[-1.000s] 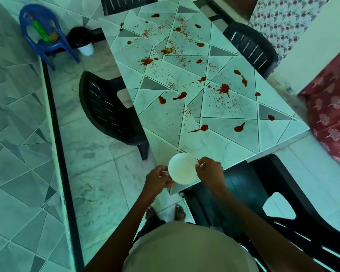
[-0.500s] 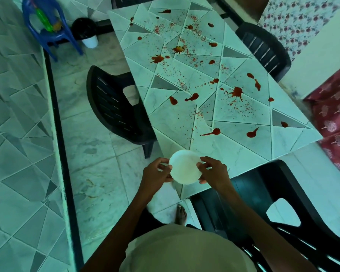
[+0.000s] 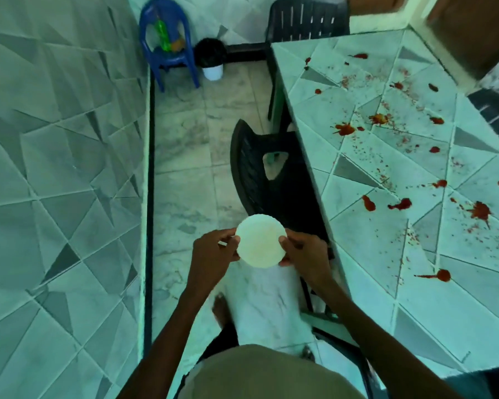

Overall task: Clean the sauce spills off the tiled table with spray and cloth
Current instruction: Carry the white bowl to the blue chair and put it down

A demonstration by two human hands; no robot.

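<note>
Change: white round dish point(image 3: 261, 240) is carried off the corner of the tiled table point(image 3: 372, 240), which now lies right of the hands | Hands: dish rim is pinched by left hand point(image 3: 211, 254) and right hand point(image 3: 306, 257) | Task: sauce spills point(image 3: 343, 129) are judged unwiped.

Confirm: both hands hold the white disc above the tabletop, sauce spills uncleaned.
No: the head view shows the left hand and right hand holding the white disc beside the table, over the floor. The sauce spills are uncleaned.
</note>
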